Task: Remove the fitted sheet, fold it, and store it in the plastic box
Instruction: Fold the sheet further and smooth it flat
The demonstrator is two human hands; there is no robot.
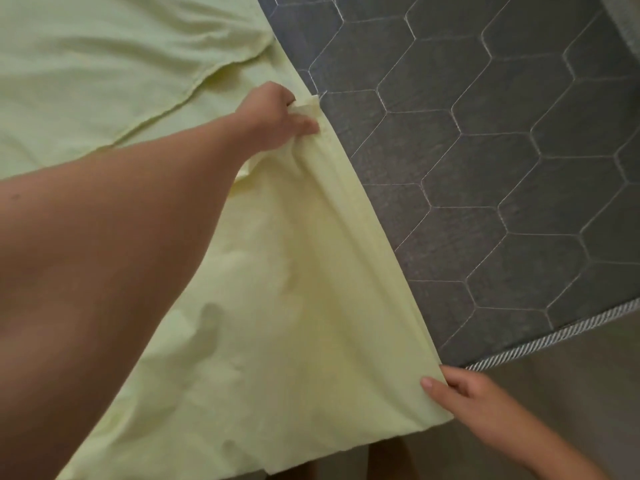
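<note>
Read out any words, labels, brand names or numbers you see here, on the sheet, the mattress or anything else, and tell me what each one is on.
None: no word, label, brand, number or sign shows anywhere in this view.
The sheet is plain pale yellow-green cloth.
The grey mattress bears only stitched hexagons, and its edge trim only stripes; no tag shows.

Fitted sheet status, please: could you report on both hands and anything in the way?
Left hand grips fitted sheet edge. Right hand pinches near corner. Mattress partly bare. No obstruction visible.
</note>
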